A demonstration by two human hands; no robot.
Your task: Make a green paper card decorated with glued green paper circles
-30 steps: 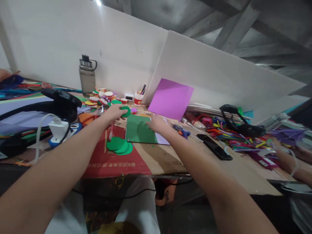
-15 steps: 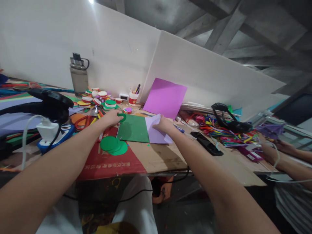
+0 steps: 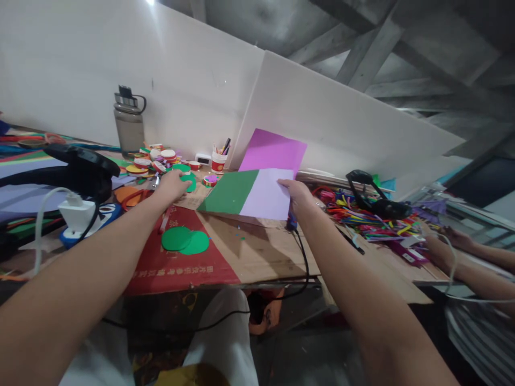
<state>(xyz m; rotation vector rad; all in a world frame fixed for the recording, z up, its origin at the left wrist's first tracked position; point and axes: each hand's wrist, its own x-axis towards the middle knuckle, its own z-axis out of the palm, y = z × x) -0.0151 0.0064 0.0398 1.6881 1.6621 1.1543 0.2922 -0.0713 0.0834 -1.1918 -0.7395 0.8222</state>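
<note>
My right hand (image 3: 298, 195) pinches the right edge of a lilac sheet of paper (image 3: 269, 194). A green sheet (image 3: 231, 192) lies against its left side, and the two are lifted and tilted above the cardboard. On the left, my left hand (image 3: 173, 186) is closed with a green paper disc (image 3: 188, 184) at its fingertips, close to a stack of round red, white and green pieces. Overlapping green paper circles (image 3: 177, 239) lie on the red part of the cardboard (image 3: 181, 273), in front of my hands.
A water bottle (image 3: 129, 120) and a cup of pens (image 3: 219, 160) stand along the back. A purple sheet (image 3: 273, 149) leans on the white board. Left is a power strip with a white plug (image 3: 76, 209). Colourful strips (image 3: 366, 220) and another person's arms (image 3: 454, 262) are at right.
My right hand has moved right and up, raising the lilac and green sheets off the cardboard. My left hand has shifted left and slightly back with the green disc, away from the sheets.
</note>
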